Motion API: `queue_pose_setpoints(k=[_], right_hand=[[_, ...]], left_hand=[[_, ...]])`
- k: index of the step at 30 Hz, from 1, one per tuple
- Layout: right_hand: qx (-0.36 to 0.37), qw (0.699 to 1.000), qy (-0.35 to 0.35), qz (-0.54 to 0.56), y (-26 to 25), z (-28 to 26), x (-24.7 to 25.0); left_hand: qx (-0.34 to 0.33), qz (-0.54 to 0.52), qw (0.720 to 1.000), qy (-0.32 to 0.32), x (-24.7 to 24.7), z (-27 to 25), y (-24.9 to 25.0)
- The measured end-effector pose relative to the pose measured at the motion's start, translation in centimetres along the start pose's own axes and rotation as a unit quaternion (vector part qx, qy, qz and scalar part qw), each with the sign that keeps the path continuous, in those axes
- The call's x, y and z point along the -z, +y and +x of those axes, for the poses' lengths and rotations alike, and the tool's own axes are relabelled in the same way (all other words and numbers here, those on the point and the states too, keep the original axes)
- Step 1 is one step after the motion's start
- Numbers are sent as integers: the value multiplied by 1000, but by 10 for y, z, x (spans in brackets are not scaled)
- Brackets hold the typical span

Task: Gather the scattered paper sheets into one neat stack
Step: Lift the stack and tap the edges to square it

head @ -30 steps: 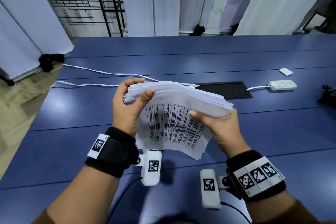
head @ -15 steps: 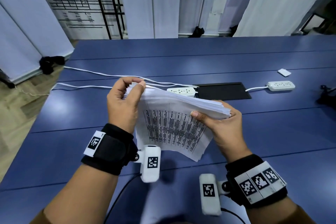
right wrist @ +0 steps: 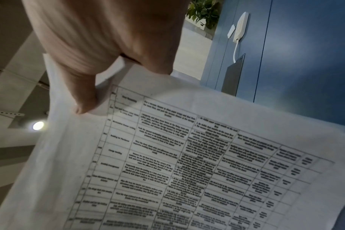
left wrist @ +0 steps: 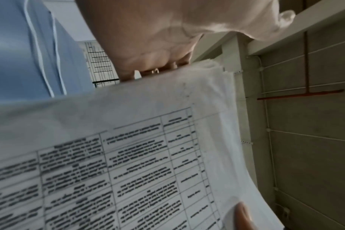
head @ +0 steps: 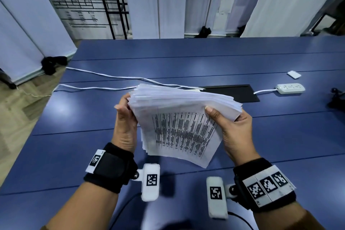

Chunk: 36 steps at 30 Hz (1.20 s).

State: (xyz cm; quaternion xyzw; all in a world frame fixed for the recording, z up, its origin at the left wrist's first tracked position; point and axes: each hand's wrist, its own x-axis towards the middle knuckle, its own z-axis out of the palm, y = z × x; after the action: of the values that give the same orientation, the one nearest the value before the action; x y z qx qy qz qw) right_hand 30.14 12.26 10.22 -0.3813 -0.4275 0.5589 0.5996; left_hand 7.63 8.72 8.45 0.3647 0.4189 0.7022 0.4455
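Observation:
A thick stack of white paper sheets (head: 179, 115) with a printed table on the near face is held up above the blue table (head: 205, 65), its top edges fanned and uneven. My left hand (head: 125, 117) grips the stack's left side, fingers hidden behind the sheets. My right hand (head: 231, 127) grips the right side, thumb on the printed face. The left wrist view shows the printed sheet (left wrist: 128, 155) with my left hand (left wrist: 154, 51) at its upper edge. In the right wrist view my right hand (right wrist: 100, 62) holds the stack (right wrist: 187, 155), its thumb on the printed face.
White cables (head: 104, 77) run across the table's left side. A black inset panel (head: 235, 91) lies behind the stack. A white power strip (head: 290, 88) and a small white piece (head: 294, 74) lie at the right. A dark object (head: 337, 99) sits at the right edge.
The stack dipped half a second ago and is raised again. My left thumb, which was on the printed face, is now off it, at the stack's left edge.

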Motion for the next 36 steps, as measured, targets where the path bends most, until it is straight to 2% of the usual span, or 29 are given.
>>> queue_pose_setpoints(k=[3, 5, 9, 12, 15, 18, 23, 25, 28, 33, 36], right_hand=[[7, 1000, 8, -3, 2, 1, -4], [-1, 1000, 1, 1, 2, 0, -4], [-43, 999, -22, 0, 4, 4, 5], [-69, 995, -70, -34, 8, 6, 14], [-61, 993, -86, -43, 13, 5, 14], [-47, 995, -90, -17, 10, 9, 18], [-50, 995, -68, -56, 14, 10, 14], [-46, 997, -34, -49, 12, 14, 7], [-2, 997, -4, -81, 4, 16, -10], [85, 992, -9, -96, 3, -4, -36], [53, 995, -12, -85, 5, -9, -29]], left_hand=[[-23, 14, 999, -27, 5, 4, 2], [-27, 63, 996, -61, 8, -1, -3], [27, 133, 988, -70, 19, 1, -16], [47, 141, 987, -70, 21, 9, -16], [14, 156, 982, -100, 2, 12, -8], [-11, 139, 987, -82, -5, 19, -2], [30, 135, 988, -63, -10, 16, -5], [14, 145, 989, -10, -22, 15, -4], [-41, 130, 989, 56, -34, 15, 2], [-138, 144, 979, 39, -52, 0, 10], [-114, 119, 986, 28, -37, -4, 7]])
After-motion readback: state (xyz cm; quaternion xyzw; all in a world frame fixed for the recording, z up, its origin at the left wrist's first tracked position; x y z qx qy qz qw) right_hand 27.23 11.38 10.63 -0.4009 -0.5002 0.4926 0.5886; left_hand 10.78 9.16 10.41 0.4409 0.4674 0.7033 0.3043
